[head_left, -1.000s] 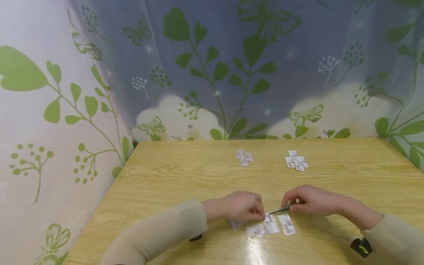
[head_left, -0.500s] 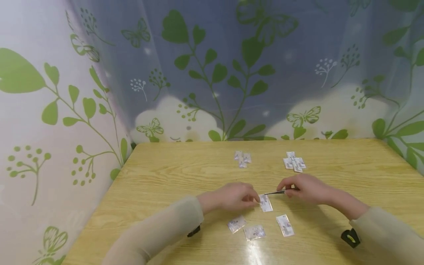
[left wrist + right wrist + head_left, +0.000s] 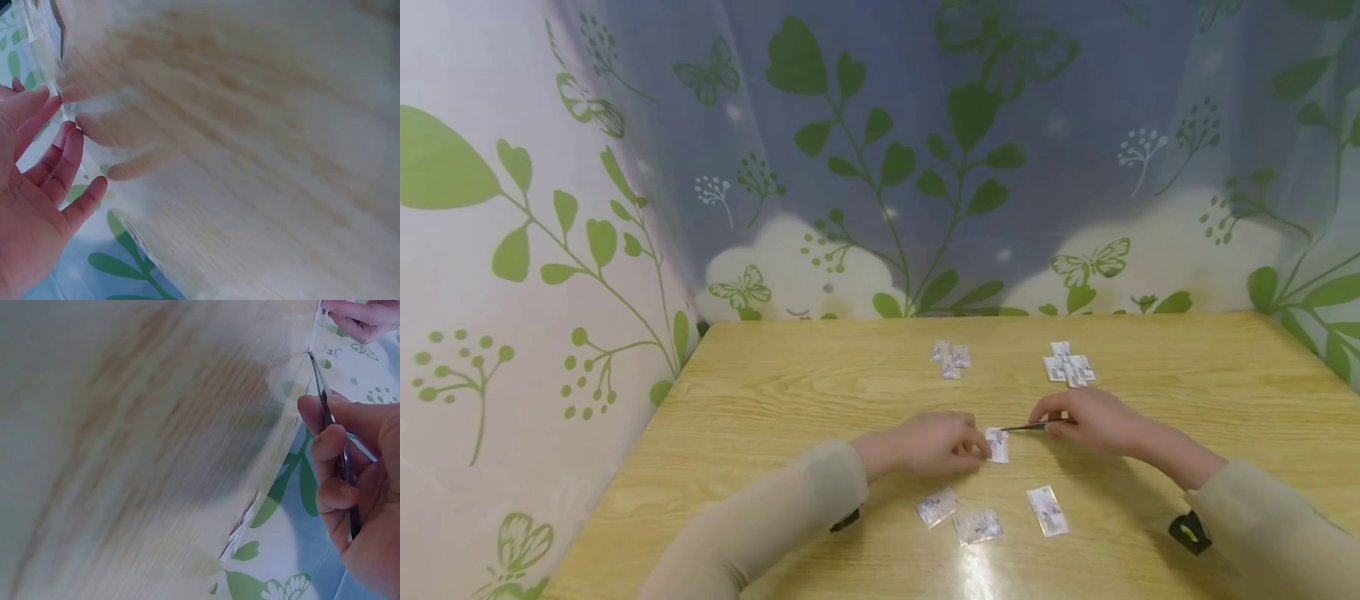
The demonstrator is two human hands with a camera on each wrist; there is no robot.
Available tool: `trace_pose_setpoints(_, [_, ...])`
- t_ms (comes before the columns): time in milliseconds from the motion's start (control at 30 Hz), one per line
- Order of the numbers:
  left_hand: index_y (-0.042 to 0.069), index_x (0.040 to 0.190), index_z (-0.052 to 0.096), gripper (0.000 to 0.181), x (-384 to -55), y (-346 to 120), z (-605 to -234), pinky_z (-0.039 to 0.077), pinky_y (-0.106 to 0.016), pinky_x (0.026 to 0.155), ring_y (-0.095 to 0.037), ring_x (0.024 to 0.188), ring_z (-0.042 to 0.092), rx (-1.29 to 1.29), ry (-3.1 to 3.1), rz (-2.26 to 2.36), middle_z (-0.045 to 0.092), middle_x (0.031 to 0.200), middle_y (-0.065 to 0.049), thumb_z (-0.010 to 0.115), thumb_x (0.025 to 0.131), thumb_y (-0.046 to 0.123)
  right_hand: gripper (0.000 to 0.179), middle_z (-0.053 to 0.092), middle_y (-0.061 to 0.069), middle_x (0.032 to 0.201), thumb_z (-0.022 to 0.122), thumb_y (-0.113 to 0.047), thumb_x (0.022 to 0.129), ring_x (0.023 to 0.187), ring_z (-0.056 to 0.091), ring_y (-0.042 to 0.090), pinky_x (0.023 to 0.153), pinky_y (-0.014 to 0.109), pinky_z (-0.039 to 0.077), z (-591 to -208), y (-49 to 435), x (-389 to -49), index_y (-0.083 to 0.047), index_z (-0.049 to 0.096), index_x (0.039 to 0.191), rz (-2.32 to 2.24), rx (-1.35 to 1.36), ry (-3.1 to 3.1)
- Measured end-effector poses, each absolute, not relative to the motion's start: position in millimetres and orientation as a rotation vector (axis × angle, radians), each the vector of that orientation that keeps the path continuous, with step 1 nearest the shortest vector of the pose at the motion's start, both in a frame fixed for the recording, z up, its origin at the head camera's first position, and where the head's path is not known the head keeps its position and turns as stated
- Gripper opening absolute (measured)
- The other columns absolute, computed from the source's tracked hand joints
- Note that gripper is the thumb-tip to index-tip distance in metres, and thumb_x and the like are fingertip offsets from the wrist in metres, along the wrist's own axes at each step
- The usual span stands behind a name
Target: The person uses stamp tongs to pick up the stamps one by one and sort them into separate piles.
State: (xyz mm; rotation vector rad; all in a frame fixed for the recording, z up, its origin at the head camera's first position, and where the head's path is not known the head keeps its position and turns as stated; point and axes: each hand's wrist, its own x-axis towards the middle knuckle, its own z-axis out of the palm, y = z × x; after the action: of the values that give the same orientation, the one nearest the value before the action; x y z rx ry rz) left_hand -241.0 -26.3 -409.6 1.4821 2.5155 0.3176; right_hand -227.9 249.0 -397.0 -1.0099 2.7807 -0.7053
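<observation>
My left hand [image 3: 936,443] is at the left edge of a small flat printed white packet [image 3: 998,446], its thumb and finger pinching that edge. In the left wrist view, the left hand's [image 3: 44,187] other fingers are spread loosely. My right hand [image 3: 1093,423] holds dark metal tweezers [image 3: 1037,426] between thumb and fingers. Their tips meet the packet's upper edge, and in the right wrist view the tweezers [image 3: 342,462] lie along the curled fingers of the right hand [image 3: 369,481]. Fingers cover part of the packet.
Nearer the body lie separate packets: one at left [image 3: 937,507], one in the middle [image 3: 977,527] and one at right [image 3: 1047,510]. At the back of the wooden table [image 3: 790,375] are a left packet cluster [image 3: 951,358] and a right packet cluster [image 3: 1067,363]. Patterned curtains hang behind.
Both hands have moved away from the body, carrying the packet from the near row toward the table's middle. The tweezers stay at its upper edge. The other packets have stayed in place.
</observation>
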Motion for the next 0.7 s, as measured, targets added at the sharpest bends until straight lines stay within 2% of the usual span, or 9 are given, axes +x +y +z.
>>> trace_pose_setpoints(233, [0.018, 0.115, 0.07, 0.023, -243, -29, -407, 0.043, -0.013, 0.071, -0.003, 0.082, 0.053, 1.442, 2.543, 0.31, 0.057, 0.095, 0.006, 0.061, 0.096, 0.025, 0.018, 0.066, -0.008, 0.089, 0.063, -0.006, 0.092, 0.063, 0.044, 0.001, 0.056, 0.024, 0.039, -393, 256, -217, -0.015, 0.07, 0.106, -0.691, -1.029, 2.756])
trace_pose_setpoints(700, [0.019, 0.114, 0.07, 0.021, -241, -27, -405, 0.044, -0.015, 0.072, -0.003, 0.085, 0.054, 1.394, 2.614, 0.286, 0.058, 0.096, 0.006, 0.061, 0.096, 0.025, 0.017, 0.06, -0.015, 0.08, 0.063, -0.01, 0.094, 0.059, 0.04, -0.001, 0.055, 0.023, 0.037, -394, 241, -197, -0.022, 0.069, 0.103, -0.753, -1.141, 2.63])
